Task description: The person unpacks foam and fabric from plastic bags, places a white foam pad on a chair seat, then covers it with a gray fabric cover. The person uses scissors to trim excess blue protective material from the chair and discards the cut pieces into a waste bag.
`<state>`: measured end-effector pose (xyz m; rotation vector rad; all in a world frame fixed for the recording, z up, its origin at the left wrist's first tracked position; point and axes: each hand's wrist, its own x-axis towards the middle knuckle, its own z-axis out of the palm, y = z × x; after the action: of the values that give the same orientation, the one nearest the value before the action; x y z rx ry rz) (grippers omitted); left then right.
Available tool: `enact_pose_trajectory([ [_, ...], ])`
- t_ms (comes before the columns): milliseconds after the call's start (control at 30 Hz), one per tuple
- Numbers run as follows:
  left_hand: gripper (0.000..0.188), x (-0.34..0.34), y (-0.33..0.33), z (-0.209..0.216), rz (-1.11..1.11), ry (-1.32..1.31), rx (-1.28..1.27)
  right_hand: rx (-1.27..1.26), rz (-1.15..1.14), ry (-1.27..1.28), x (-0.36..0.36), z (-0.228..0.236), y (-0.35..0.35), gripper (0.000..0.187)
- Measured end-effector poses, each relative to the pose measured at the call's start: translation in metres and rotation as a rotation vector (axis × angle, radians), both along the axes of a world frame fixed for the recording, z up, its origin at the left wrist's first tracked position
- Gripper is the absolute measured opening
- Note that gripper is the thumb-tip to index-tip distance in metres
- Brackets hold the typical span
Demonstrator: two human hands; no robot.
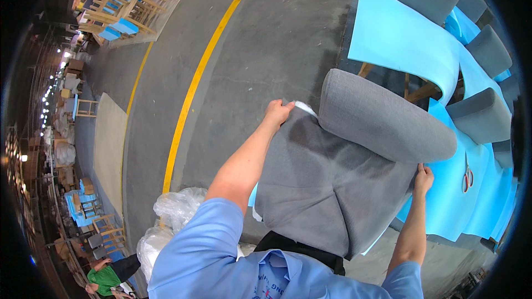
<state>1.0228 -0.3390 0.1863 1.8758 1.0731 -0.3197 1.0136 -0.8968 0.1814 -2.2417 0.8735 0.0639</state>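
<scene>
In front of me is a grey upholstered chair piece, with a padded backrest [388, 116] and loose grey fabric [327, 182] spread below it toward my body. My left hand [279, 113] grips the fabric's far left edge, where a strip of white lining shows beside the fingers. At the right end of the backrest, my right hand [424, 179] pinches the fabric's other edge. Creases run through the middle of the cloth. Scissors [467, 179] with orange-red handles lie on the blue sheet [449, 205], right of my right hand.
Several grey padded pieces [489, 50] stand on blue-covered supports at the right. Clear plastic wrap [177, 210] is bunched at my left. Wooden chair frames [124, 5] are stacked at the far left, beyond a yellow floor line [191, 91]. A person in green [108, 277] is at the lower left.
</scene>
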Motion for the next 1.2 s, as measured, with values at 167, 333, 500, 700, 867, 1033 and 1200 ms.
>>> enact_pose_trajectory([
  [167,0.062,0.012,-0.002,-0.010,-0.119,0.093,0.266,-0.216,-0.024,0.082,-0.008,-0.017,-0.001,0.033],
  [333,0.046,0.001,0.018,-0.023,0.023,-0.072,0.314,-0.065,-0.003,0.055,0.002,-0.015,0.011,0.036],
  [500,0.037,-0.044,0.025,0.011,-0.017,-0.075,-0.574,-0.289,0.169,-0.208,-0.071,0.023,-0.015,0.037],
  [700,0.035,-0.153,0.031,0.040,-0.076,0.212,-0.857,0.520,-0.169,0.244,-0.217,0.046,0.002,0.035],
  [867,0.040,-0.226,0.024,0.039,-0.112,0.256,-1.034,0.825,-0.282,0.277,-0.275,0.045,0.011,0.034],
  [1033,0.042,-0.270,0.010,0.048,0.132,-0.048,-1.132,1.075,-0.284,-0.047,-0.311,0.055,0.005,0.031],
  [1200,0.023,-0.307,0.017,0.056,-0.101,0.079,-1.109,0.584,-0.088,0.013,-0.332,0.062,0.023,0.017],
])
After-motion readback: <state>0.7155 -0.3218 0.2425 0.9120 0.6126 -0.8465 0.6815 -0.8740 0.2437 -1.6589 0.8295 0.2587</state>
